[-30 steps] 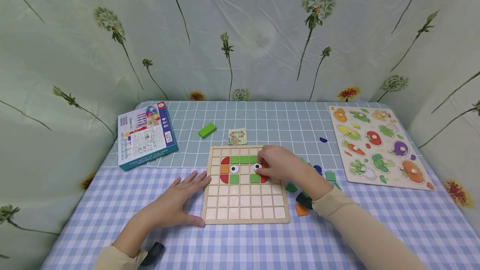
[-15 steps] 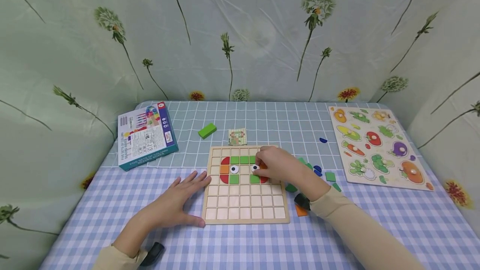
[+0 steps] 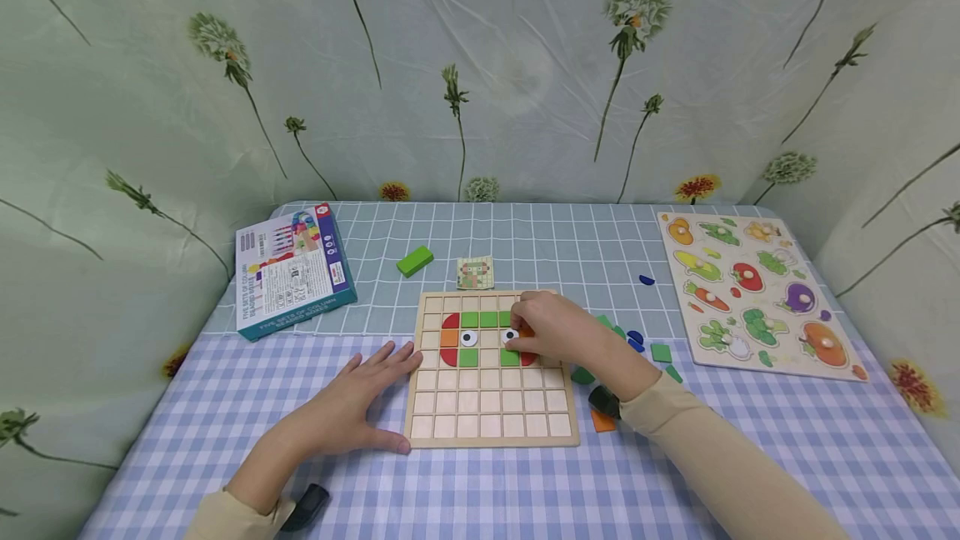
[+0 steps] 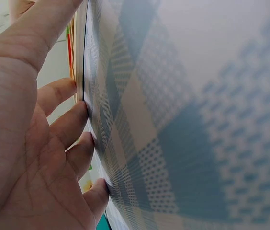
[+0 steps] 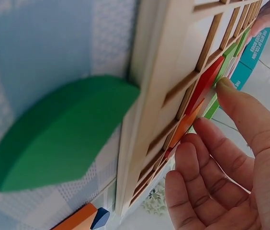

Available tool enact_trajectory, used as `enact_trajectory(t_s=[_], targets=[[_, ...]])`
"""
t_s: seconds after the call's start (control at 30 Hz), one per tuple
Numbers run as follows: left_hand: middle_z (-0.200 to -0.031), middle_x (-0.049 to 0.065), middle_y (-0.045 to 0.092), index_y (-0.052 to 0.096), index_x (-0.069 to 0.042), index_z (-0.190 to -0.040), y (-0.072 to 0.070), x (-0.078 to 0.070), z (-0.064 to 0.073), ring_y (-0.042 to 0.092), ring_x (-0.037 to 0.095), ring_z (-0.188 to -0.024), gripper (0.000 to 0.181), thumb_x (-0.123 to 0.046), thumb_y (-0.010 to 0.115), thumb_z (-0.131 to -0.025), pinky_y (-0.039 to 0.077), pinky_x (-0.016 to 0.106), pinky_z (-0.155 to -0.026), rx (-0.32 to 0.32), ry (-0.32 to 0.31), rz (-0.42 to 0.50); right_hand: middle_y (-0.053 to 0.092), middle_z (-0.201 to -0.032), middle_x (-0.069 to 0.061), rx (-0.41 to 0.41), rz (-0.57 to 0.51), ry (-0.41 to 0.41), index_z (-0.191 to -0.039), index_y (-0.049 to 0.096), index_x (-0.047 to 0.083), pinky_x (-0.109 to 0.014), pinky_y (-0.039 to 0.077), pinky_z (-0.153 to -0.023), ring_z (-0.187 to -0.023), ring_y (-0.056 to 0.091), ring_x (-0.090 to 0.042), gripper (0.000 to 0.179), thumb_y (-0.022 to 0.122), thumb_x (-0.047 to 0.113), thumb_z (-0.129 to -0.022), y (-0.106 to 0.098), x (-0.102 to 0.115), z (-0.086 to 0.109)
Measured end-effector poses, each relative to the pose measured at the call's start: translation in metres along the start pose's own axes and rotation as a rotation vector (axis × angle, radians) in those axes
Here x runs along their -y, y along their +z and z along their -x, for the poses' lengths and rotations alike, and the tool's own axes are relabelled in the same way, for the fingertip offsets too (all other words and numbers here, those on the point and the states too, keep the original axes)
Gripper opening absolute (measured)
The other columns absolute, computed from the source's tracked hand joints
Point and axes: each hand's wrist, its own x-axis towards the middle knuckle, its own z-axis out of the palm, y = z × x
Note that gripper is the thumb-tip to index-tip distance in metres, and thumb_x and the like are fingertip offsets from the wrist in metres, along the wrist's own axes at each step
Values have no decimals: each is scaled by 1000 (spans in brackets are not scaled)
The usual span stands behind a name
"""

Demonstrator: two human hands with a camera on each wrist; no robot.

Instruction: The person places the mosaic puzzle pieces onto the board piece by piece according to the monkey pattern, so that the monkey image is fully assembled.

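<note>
A wooden grid board (image 3: pixel 491 442) lies flat with red, orange and green tiles in its upper cells. One googly-eye tile (image 3: pixel 468 338) sits in a cell on its left side. My right hand (image 3: pixel 558 330) reaches over the board's right part, thumb and forefinger pinching the other googly-eye tile (image 3: pixel 510 335) at its cell. Beside those fingertips, a red tile (image 5: pixel 205 85) and an orange tile (image 5: pixel 185 123) show in the right wrist view. With fingers spread, my left hand (image 3: pixel 352 407) rests on the cloth and touches the board's left edge (image 4: pixel 79 52).
A small pattern card (image 3: pixel 475 272) and green block (image 3: pixel 415 261) lie behind the board. To its right are loose pieces, including a green tile (image 3: pixel 661 352) and a dark green curved piece (image 5: pixel 63 139). A box (image 3: pixel 296 273) stands left, a vegetable puzzle (image 3: pixel 757 298) right.
My right hand has shifted slightly left with the googly-eye tile, which now sits lined up over its cell. The left hand has stayed in place.
</note>
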Motion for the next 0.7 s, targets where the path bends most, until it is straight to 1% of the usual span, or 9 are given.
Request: enact_trajectory(t_s=[0.23,0.4,0.57,0.7], targets=[[-179,3,28,37,-25,-169,-1,-2,0,17,40,-168,115,-70,87,-75,12,79,-127,6,-2,4,63,-87,-1,-8,-27,-9,-95,75,10,-22,47,-66,-74,52,-11,23,86,30,-94,-2,-2,1],[-179,3,29,38,-24,-169,-1,-1,0,18,40,-168,116,-70,87,-75,12,80,-127,2,3,-1,65,-88,0,-18,-14,-36,-93,75,10,-22,49,-68,-76,52,-10,19,85,26,-94,-2,-2,1],[-179,3,29,38,-23,-169,-1,-1,0,19,41,-168,116,-70,87,-75,12,80,-127,-2,5,-6,66,-90,1,-23,-7,-39,-94,77,10,-22,50,-70,-77,53,-9,18,85,26,-95,-1,-3,1],[-179,4,28,37,-23,-169,-1,-1,1,18,41,-168,116,-70,87,-75,12,80,-127,-3,5,-1,63,-86,1,-37,-69,-19,-93,76,11,-23,47,-67,-76,52,-10,14,81,24,-97,-10,-8,3]])
